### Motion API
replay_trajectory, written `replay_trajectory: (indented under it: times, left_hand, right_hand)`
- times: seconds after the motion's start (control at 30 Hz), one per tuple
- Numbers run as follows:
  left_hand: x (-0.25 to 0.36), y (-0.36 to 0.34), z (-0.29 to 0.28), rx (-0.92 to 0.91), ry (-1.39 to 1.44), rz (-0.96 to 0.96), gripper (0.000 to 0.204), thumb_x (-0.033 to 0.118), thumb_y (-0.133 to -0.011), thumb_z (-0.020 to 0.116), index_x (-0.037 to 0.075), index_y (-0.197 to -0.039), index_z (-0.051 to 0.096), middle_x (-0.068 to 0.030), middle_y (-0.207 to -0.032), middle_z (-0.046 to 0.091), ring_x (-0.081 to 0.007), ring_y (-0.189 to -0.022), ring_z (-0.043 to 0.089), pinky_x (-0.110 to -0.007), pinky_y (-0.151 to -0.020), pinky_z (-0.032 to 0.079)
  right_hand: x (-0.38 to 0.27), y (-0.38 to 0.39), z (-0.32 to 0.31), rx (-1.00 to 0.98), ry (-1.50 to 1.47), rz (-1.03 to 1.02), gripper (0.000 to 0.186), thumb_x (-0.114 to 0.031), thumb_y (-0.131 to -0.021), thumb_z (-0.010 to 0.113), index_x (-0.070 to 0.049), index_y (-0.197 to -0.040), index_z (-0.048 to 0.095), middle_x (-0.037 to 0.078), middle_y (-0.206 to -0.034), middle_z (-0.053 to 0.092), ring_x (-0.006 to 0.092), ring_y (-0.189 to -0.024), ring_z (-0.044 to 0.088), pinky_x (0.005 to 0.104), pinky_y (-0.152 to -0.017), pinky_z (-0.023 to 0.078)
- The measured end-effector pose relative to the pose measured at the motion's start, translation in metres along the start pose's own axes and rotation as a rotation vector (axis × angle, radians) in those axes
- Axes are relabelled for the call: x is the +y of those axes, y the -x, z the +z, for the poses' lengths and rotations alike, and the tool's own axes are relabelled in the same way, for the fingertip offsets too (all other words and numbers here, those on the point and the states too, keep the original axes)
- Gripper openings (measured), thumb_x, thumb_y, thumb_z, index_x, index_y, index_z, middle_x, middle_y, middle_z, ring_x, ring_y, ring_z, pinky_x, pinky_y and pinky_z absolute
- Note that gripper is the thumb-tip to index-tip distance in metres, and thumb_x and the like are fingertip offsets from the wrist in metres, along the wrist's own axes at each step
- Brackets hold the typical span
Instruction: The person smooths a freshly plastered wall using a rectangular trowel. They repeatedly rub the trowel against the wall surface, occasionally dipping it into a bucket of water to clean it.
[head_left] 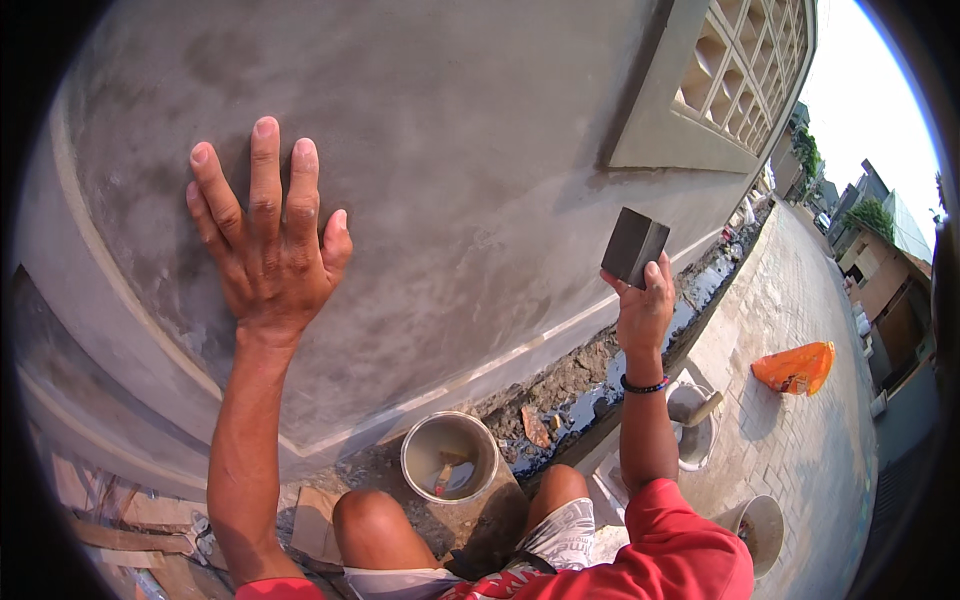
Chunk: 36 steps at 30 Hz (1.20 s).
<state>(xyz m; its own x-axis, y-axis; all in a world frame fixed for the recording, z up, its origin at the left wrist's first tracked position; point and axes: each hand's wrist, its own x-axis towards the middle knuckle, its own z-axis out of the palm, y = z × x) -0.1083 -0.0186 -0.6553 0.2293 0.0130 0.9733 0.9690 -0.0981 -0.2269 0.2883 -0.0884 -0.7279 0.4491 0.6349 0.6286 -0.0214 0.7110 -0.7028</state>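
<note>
My left hand [268, 235] lies with its fingers spread against the grey plastered wall [440, 150], on a patch with darker, damp-looking blotches. In my right hand [645, 305] is a small dark rectangular block [634, 247], gripped at its lower end between thumb and fingers. The block is held up to the right of my left hand, below the window frame; I cannot tell whether it touches the wall. Between my knees and the wall stands a bucket [450, 457] of cloudy water, with a brush-like tool [452, 470] partly under the surface.
A gutter [590, 405] with dark water and rubble follows the wall's foot. To the right are a white bucket [692, 425] with a handled tool, another bucket [760, 535], and an orange sack [795, 368] on the paved lane [790, 290]. Wood scraps [135, 538] lie lower left.
</note>
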Motion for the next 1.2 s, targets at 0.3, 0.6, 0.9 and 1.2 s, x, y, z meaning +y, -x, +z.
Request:
replay_trajectory:
  times: [0.3, 0.6, 0.9, 1.2]
  left_hand:
    - [-0.002, 0.0, 0.0, -0.023, -0.021, 0.021, 0.06, 0.039, -0.092, 0.052, 0.022, -0.147, 0.038, -0.0067, -0.158, 0.034, -0.0445, -0.149, 0.016, -0.056, -0.121, 0.02]
    - [-0.005, -0.001, 0.002, 0.009, -0.04, 0.068, 0.056, 0.04, -0.095, 0.045, 0.019, -0.147, 0.039, -0.0091, -0.158, 0.033, -0.0435, -0.149, 0.016, -0.058, -0.12, 0.02]
    - [-0.006, 0.001, -0.003, -0.046, -0.059, 0.117, 0.055, 0.041, -0.101, 0.037, 0.01, -0.147, 0.039, -0.0167, -0.157, 0.032, -0.0517, -0.147, 0.016, -0.061, -0.12, 0.017]
    - [-0.007, -0.01, -0.039, -0.388, 0.072, 0.14, 0.069, 0.032, -0.094, 0.054, 0.006, -0.153, 0.03, -0.0205, -0.161, 0.018, -0.0545, -0.147, 0.005, -0.062, -0.119, 0.013]
  right_hand:
    - [-0.009, 0.037, 0.003, -0.135, -0.468, 0.431, 0.057, -0.042, -0.103, 0.038, 0.004, -0.135, 0.05, 0.028, -0.126, 0.06, 0.0364, -0.108, 0.066, 0.04, -0.082, 0.062]
    - [0.016, 0.088, -0.022, -0.002, -0.371, 0.569, 0.045, -0.041, -0.098, 0.054, -0.005, -0.126, 0.057, 0.009, -0.111, 0.067, 0.0206, -0.093, 0.066, 0.0384, -0.076, 0.057]
    - [0.013, 0.099, -0.028, 0.091, -0.31, 0.725, 0.045, -0.041, -0.098, 0.054, -0.005, -0.126, 0.057, 0.009, -0.108, 0.069, 0.0198, -0.091, 0.067, 0.0363, -0.073, 0.057]
    - [-0.086, 0.076, 0.029, 0.132, -0.318, 1.103, 0.043, -0.04, -0.097, 0.06, -0.008, -0.127, 0.055, 0.004, -0.106, 0.064, 0.0171, -0.092, 0.064, 0.0389, -0.074, 0.055]
